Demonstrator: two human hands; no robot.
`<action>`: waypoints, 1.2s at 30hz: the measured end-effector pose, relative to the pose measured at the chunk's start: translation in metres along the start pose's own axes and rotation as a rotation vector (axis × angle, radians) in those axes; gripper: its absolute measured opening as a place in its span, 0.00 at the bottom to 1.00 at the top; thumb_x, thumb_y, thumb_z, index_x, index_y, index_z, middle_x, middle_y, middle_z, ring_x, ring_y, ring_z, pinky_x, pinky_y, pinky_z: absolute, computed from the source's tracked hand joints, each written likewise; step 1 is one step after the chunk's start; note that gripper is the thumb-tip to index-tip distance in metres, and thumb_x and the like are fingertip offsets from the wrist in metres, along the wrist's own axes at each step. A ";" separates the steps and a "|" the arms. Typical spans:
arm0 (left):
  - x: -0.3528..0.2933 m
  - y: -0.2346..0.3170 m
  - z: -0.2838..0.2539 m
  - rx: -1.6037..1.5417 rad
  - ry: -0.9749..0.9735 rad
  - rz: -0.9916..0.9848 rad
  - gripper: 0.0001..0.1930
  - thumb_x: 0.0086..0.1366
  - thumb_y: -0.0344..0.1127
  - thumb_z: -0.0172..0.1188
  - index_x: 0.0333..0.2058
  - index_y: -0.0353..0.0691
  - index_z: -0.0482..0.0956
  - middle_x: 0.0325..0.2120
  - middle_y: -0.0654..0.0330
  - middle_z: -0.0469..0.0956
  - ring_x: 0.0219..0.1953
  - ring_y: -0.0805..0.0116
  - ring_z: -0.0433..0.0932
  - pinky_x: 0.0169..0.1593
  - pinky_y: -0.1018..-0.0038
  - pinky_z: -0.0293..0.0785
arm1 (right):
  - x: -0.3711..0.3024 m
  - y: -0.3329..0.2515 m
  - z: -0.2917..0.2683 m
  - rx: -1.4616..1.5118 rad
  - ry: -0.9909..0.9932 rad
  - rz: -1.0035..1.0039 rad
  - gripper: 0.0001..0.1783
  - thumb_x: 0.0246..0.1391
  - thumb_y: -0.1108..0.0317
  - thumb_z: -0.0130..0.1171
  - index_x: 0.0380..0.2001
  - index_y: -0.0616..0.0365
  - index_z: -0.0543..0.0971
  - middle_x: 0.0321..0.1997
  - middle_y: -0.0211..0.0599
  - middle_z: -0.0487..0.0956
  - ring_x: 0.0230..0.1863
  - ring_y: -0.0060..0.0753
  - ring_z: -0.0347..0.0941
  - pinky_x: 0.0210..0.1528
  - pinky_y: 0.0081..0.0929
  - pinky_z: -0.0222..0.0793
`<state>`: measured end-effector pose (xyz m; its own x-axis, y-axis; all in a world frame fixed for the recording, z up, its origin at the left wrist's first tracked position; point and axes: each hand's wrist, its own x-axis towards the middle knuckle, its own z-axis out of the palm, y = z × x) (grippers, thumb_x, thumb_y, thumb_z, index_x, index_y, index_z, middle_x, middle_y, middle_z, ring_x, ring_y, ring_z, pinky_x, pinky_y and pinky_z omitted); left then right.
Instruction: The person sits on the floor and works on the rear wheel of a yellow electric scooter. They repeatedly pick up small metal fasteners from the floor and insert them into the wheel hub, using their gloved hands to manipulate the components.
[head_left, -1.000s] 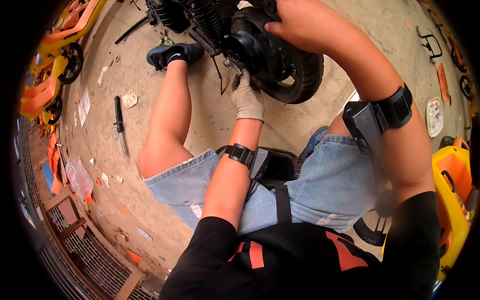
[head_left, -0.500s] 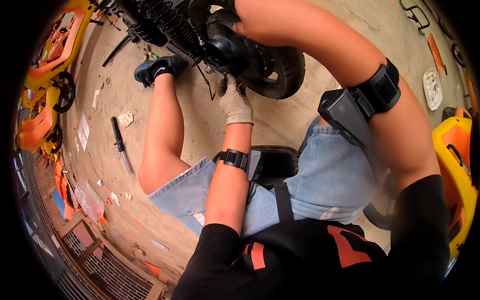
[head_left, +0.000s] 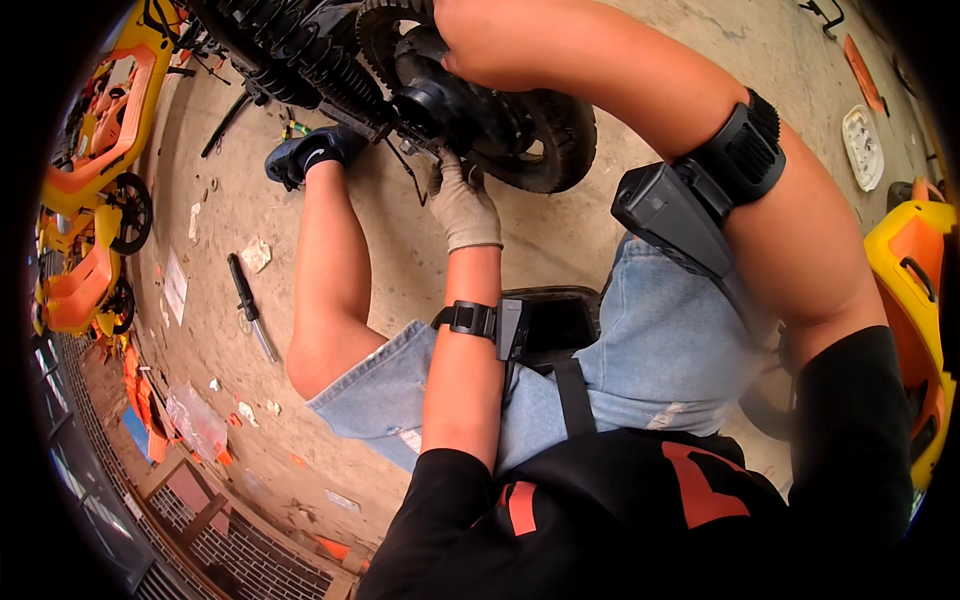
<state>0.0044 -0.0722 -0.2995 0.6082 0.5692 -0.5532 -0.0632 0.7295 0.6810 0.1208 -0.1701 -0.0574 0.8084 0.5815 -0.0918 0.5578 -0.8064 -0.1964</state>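
Observation:
A small black wheel [head_left: 550, 140] with a dark hub [head_left: 440, 100] stands on the sandy floor in front of me, joined to a black frame with coil springs [head_left: 300, 55]. My left hand [head_left: 462, 205], in a beige glove, reaches up under the hub with its fingers curled against it; what they grip is hidden. My bare right hand [head_left: 475, 45] lies over the top of the wheel by the hub, its fingers out of sight behind it. Both forearms wear black strapped devices.
A black-handled tool [head_left: 250, 305] lies on the floor to my left, among paper scraps. Yellow and orange ride-on toy bodies [head_left: 90, 200] line the left edge, and another yellow body [head_left: 915, 300] stands at my right. I sit on a low black seat [head_left: 560, 320]; my black shoe [head_left: 305, 155] is by the frame.
The wheel and frame have slid up and to the left in view. Both hands have stayed on the wheel, the gloved left one under the hub.

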 end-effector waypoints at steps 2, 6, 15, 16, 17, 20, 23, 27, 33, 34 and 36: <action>0.003 0.000 -0.003 0.022 0.013 -0.008 0.19 0.61 0.41 0.69 0.47 0.43 0.73 0.36 0.65 0.76 0.36 0.72 0.72 0.41 0.75 0.69 | -0.009 -0.002 -0.004 0.007 0.039 -0.026 0.23 0.49 0.70 0.57 0.48 0.74 0.74 0.52 0.63 0.72 0.52 0.57 0.72 0.55 0.42 0.71; 0.013 -0.004 -0.011 -0.012 -0.042 -0.019 0.19 0.61 0.40 0.70 0.47 0.42 0.74 0.35 0.65 0.75 0.35 0.73 0.72 0.41 0.75 0.69 | 0.004 0.002 0.002 -0.062 -0.018 -0.056 0.24 0.48 0.70 0.57 0.47 0.75 0.74 0.51 0.63 0.73 0.51 0.57 0.72 0.54 0.42 0.71; 0.014 0.000 -0.003 -0.130 -0.042 -0.137 0.11 0.63 0.37 0.67 0.40 0.45 0.76 0.28 0.68 0.73 0.30 0.74 0.68 0.37 0.74 0.67 | 0.004 0.004 0.004 -0.017 0.001 -0.030 0.22 0.48 0.70 0.57 0.45 0.74 0.76 0.50 0.62 0.73 0.50 0.56 0.72 0.54 0.42 0.71; 0.017 -0.001 -0.007 -0.142 -0.044 -0.150 0.13 0.62 0.38 0.68 0.41 0.44 0.76 0.31 0.67 0.76 0.33 0.73 0.72 0.39 0.72 0.68 | 0.004 0.004 0.004 -0.017 -0.003 -0.047 0.22 0.48 0.70 0.57 0.45 0.73 0.76 0.50 0.62 0.74 0.51 0.56 0.72 0.54 0.42 0.71; 0.017 -0.002 -0.007 -0.132 -0.052 -0.141 0.13 0.62 0.37 0.68 0.42 0.44 0.76 0.31 0.67 0.76 0.34 0.73 0.72 0.39 0.72 0.69 | 0.004 0.004 0.003 -0.016 -0.004 -0.063 0.21 0.48 0.70 0.57 0.45 0.73 0.76 0.50 0.62 0.74 0.51 0.56 0.72 0.54 0.42 0.71; 0.013 -0.001 -0.007 -0.099 -0.062 -0.104 0.12 0.63 0.36 0.67 0.43 0.44 0.76 0.33 0.67 0.76 0.35 0.72 0.73 0.40 0.71 0.69 | 0.001 0.006 -0.005 -0.059 -0.061 -0.163 0.21 0.48 0.71 0.56 0.45 0.73 0.77 0.50 0.62 0.74 0.51 0.56 0.72 0.54 0.41 0.70; 0.006 -0.003 -0.007 -0.068 -0.073 -0.059 0.12 0.63 0.35 0.66 0.44 0.44 0.76 0.35 0.66 0.77 0.37 0.72 0.74 0.42 0.71 0.70 | -0.004 0.007 -0.001 -0.013 0.021 -0.135 0.21 0.48 0.71 0.56 0.45 0.73 0.77 0.50 0.61 0.74 0.52 0.56 0.71 0.54 0.42 0.70; -0.002 -0.003 -0.005 -0.099 -0.071 -0.053 0.09 0.65 0.35 0.63 0.43 0.44 0.77 0.33 0.66 0.75 0.36 0.72 0.72 0.43 0.71 0.71 | 0.005 0.004 0.004 -0.016 -0.004 -0.009 0.21 0.48 0.71 0.56 0.45 0.73 0.77 0.50 0.61 0.74 0.52 0.55 0.71 0.55 0.41 0.69; 0.004 -0.002 -0.009 -0.093 -0.049 -0.062 0.12 0.64 0.38 0.65 0.44 0.44 0.76 0.35 0.66 0.75 0.37 0.72 0.72 0.43 0.71 0.71 | 0.006 0.002 0.002 -0.055 -0.042 -0.063 0.22 0.47 0.70 0.57 0.45 0.73 0.76 0.51 0.62 0.74 0.52 0.55 0.72 0.55 0.41 0.69; 0.006 -0.003 -0.011 -0.081 -0.054 -0.056 0.15 0.63 0.38 0.66 0.45 0.43 0.75 0.36 0.65 0.76 0.37 0.71 0.73 0.42 0.71 0.71 | 0.006 0.003 0.004 -0.029 -0.023 -0.048 0.21 0.47 0.70 0.57 0.45 0.72 0.76 0.51 0.62 0.74 0.52 0.55 0.72 0.55 0.41 0.69; 0.008 -0.004 -0.010 -0.053 -0.037 -0.052 0.15 0.63 0.38 0.67 0.45 0.43 0.74 0.36 0.65 0.76 0.37 0.71 0.73 0.42 0.71 0.71 | 0.006 0.003 0.004 -0.023 -0.020 -0.050 0.21 0.47 0.70 0.57 0.45 0.72 0.77 0.51 0.61 0.74 0.53 0.54 0.71 0.56 0.41 0.69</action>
<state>0.0017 -0.0668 -0.3117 0.6407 0.5166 -0.5680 -0.0721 0.7770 0.6254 0.1267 -0.1690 -0.0622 0.7754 0.6232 -0.1020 0.6020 -0.7782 -0.1789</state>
